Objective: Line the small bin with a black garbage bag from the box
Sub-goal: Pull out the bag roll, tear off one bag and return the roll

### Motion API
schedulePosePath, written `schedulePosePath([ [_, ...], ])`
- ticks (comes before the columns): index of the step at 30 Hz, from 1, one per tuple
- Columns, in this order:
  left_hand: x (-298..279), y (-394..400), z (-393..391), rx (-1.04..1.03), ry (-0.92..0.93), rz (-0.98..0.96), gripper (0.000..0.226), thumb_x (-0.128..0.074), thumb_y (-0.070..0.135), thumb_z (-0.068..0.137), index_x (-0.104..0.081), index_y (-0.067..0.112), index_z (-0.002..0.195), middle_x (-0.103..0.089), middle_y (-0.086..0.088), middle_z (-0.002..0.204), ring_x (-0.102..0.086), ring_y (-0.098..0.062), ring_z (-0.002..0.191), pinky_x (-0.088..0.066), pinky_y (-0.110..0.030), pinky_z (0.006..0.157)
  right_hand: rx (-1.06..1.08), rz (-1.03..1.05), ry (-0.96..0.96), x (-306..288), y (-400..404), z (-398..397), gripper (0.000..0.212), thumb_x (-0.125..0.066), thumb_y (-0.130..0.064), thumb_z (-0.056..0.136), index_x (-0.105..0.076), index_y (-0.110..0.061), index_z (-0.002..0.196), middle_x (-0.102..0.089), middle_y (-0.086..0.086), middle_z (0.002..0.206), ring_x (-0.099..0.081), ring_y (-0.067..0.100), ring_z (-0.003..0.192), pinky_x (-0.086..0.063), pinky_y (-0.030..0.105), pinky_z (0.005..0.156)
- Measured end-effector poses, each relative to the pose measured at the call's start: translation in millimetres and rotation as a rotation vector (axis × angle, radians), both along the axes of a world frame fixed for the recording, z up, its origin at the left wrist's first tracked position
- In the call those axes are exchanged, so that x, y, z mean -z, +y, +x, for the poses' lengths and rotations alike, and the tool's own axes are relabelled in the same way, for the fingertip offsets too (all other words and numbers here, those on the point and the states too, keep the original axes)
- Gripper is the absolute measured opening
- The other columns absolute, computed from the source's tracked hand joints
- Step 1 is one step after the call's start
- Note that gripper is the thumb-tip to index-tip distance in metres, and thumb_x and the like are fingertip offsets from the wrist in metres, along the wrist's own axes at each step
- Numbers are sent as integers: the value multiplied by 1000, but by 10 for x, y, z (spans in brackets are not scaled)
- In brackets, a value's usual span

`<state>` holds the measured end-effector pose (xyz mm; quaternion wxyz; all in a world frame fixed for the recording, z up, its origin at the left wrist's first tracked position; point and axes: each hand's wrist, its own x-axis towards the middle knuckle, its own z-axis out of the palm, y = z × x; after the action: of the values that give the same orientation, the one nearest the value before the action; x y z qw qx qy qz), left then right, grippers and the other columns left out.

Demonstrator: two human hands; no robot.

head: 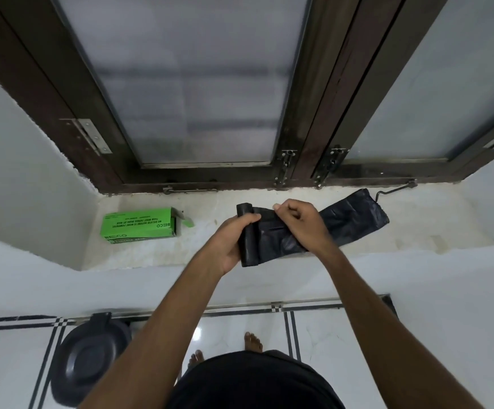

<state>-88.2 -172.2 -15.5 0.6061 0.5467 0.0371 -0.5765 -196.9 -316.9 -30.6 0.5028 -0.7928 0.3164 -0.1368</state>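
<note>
Two frosted window panes [186,84] in a dark wooden frame [322,113] fill the upper half of the frame, above a pale stone sill [210,208] that runs across the middle. Below the sill a white wall [63,290] drops to a glossy white tiled floor [328,335] with thin black lines, where bare toes show at the bottom centre. At the lower left of the frame the small black bin [89,358] stands on the floor close to the wall, its lid shut as far as the dim, edge-warped view lets one judge. Both bare forearms reach up from the bottom of the frame to the centre, over the front of the sill. The left hand [231,246] is wrapped around a roll of black garbage bags [247,231], thumb across the top and fingers curled behind it, holding the roll upright. From the roll a black bag [351,219] stretches out flat to the right, its far end resting on the sill near a metal window stay [393,190]. The right hand [301,225] lies over the bag just beside the roll, thumb and fingertips pinching the plastic. Left of the hands, well apart from them, a green cardboard box [139,227] lies on the sill with its right end flap open.
</note>
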Motion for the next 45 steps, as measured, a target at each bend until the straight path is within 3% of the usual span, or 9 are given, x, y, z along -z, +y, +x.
schedulePosePath([
  [3, 8, 39, 35, -38, 36, 22, 34, -67, 35, 91, -66, 16, 118, -74, -8, 112, -69, -27, 104, -56, -40, 86, 79, -75, 6, -39, -181, -34, 24, -68, -31, 93, -68, -14, 75, -69, -10, 71, -64, 3, 72, -48, 21, 70],
  [15, -16, 85, 138, -137, 30, 26, 36, -57, 42, 95, -66, 21, 123, -74, -5, 115, -69, -25, 106, -56, -40, 88, 191, -434, 232, -147, -608, -168, 26, -64, -40, 93, -72, -14, 89, -75, 12, 98, -68, 29, 91, -52, 36, 77],
  [18, -8, 87, 137, -103, -20, 31, 36, -54, 45, 97, -67, 22, 121, -74, -4, 117, -69, -24, 108, -54, -42, 96, 112, -481, 326, -247, -602, -152, 20, -57, -31, 98, -70, -17, 103, -73, 12, 107, -65, 31, 99, -47, 33, 79],
  [22, -43, 75, 151, -28, -41, -12, 39, -52, 47, 98, -68, 21, 122, -73, -4, 120, -67, -25, 113, -50, -45, 102, -44, -576, 187, -436, -363, -21, 28, -58, -30, 98, -65, -18, 122, -68, 7, 118, -61, 26, 112, -48, 37, 94],
  [26, -49, 57, 158, 6, -57, -75, 43, -49, 47, 99, -67, 17, 125, -71, -6, 122, -66, -24, 116, -48, -44, 105, -276, -287, 187, -479, -3, 165, 44, -62, -45, 94, -55, -32, 135, -63, -9, 122, -56, 11, 116, -46, 33, 97],
  [29, -31, 99, 188, 2, -62, -84, 45, -48, 47, 100, -65, 15, 128, -70, -9, 124, -65, -25, 117, -48, -43, 105, -340, -143, 204, -357, 71, 236, 35, -66, -39, 92, -60, -31, 125, -64, -13, 116, -59, 9, 107, -49, 32, 91],
  [33, 5, 153, 206, -10, -132, -43, 43, -46, 43, 101, -63, 14, 127, -70, -9, 125, -64, -26, 118, -48, -42, 104, -260, -201, 164, -226, 98, 309, 13, -64, -28, 94, -70, -18, 90, -70, 1, 85, -64, 20, 83, -54, 45, 79],
  [42, -38, 164, 153, -31, -208, -27, 42, -41, 35, 105, -57, 3, 127, -66, -15, 125, -62, -28, 118, -46, -42, 106, -222, -553, 325, -118, 168, 402, 10, -56, -29, 97, -63, -23, 94, -71, 3, 88, -63, 29, 86, -43, 33, 67],
  [45, -158, 236, 278, -169, -137, -111, 28, -46, 30, 103, -58, 5, 106, -66, -8, 92, -65, -24, 87, -54, -41, 84, -112, -604, 433, -62, 15, 309, 15, -51, -26, 100, -62, -17, 105, -71, 11, 98, -65, 34, 91, -46, 34, 71],
])
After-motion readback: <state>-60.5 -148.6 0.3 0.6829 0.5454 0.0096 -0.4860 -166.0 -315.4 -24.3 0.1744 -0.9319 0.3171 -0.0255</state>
